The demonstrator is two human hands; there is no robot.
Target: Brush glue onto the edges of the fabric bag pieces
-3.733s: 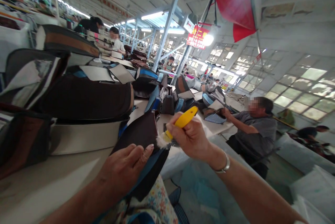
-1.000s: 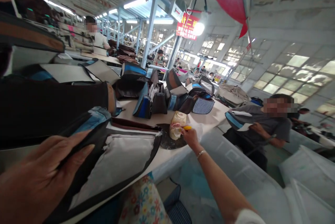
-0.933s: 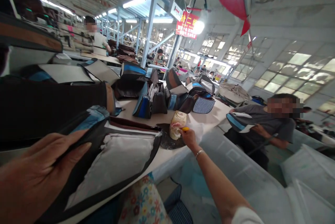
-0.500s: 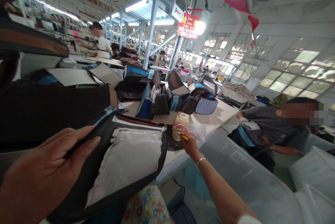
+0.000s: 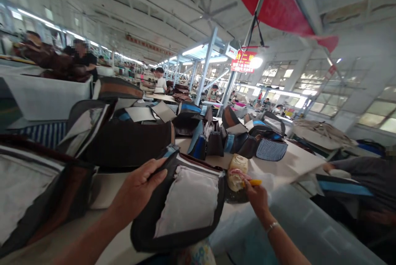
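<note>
My left hand (image 5: 139, 190) pinches the top edge of a dark bag piece (image 5: 142, 232), thumb on the near side. A pale, ragged-edged lining panel (image 5: 188, 203) covers much of its face. On the right, my right hand (image 5: 257, 197) is closed around a yellow-handled tool (image 5: 255, 182). The tool's head is hidden at the mouth of a cream-coloured, crusted container (image 5: 238, 164), which looks like a glue pot. The container sits on a dark, stained patch of the table (image 5: 297, 166), just beyond the bag piece's right edge.
Several part-made bags crowd the table, among them a blue-striped piece (image 5: 271, 149) and a large dark one (image 5: 123, 143). Another lined bag piece (image 5: 27, 190) lies at left. A translucent plastic sheet (image 5: 306, 219) hangs at right, near a co-worker's grey sleeve (image 5: 368, 174).
The view has swung left, so everything sits further right, and the co-worker is partly out of frame. Both hands keep their holds; the yellow handle now shows more, at the container.
</note>
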